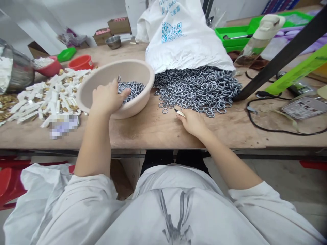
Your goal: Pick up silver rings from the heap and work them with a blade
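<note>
My left hand (108, 97) is over the near-left rim of a beige plastic basin (87, 80), its thumb stretched away from the other fingers. A shiny metal ring (119, 78) shows at its fingertips, seemingly loose. Many grey metal rings (133, 89) lie inside the basin. On the wooden table, my right hand (192, 121) is closed around a small tool (180, 113) with a pale handle and a dark tip. Just beyond that hand spreads a heap of grey metal rings (199, 90), spilling from the mouth of a white woven sack (189, 47).
White strips (55, 93) lie piled left of the basin, near a red bowl (80, 62) and a steel bowl (113, 42). A dark slanted post (283, 56) stands at right, beside a water bottle (258, 41), green trays (233, 34) and a black cable (276, 130).
</note>
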`<state>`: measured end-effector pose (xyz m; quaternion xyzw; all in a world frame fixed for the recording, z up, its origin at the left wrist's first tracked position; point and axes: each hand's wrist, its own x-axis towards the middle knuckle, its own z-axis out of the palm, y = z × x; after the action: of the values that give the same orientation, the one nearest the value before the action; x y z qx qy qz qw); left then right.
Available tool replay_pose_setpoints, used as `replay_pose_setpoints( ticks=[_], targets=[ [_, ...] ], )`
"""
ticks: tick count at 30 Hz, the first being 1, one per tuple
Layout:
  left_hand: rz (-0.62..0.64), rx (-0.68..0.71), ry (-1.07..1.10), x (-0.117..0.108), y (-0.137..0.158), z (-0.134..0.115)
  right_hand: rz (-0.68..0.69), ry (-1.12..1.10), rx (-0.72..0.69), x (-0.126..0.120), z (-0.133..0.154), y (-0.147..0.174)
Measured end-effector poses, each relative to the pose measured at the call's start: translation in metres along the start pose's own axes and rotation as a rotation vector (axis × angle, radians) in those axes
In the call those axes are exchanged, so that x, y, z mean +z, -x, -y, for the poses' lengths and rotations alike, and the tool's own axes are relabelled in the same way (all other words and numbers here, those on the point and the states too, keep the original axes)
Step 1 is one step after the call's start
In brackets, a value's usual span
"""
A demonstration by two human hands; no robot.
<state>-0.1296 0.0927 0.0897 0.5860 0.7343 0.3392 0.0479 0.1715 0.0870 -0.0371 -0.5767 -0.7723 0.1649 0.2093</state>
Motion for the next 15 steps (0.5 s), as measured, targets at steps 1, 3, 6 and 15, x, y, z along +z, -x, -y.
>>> replay_pose_setpoints(
  ticks=[1, 3, 6, 15],
  targets=[
    [0.024, -0.025, -0.084, 0.002, -0.002, 0.004, -0.008, -0.143, -0.017, -0.001, -0.002, 0.003],
    [-0.007, -0.049, -0.195, 0.007, 0.0, 0.009, -0.003, -0.474, -0.039, -0.006, -0.004, 0.01],
    [-0.129, 0.025, -0.12, 0.013, 0.017, 0.002, 0.031, -0.903, -0.039, -0.017, 0.002, 0.024],
    [0.454, 0.017, 0.969, 0.092, 0.171, -0.062, -0.012, -1.249, -0.068, -0.003, 0.035, 0.064]
  ],
)
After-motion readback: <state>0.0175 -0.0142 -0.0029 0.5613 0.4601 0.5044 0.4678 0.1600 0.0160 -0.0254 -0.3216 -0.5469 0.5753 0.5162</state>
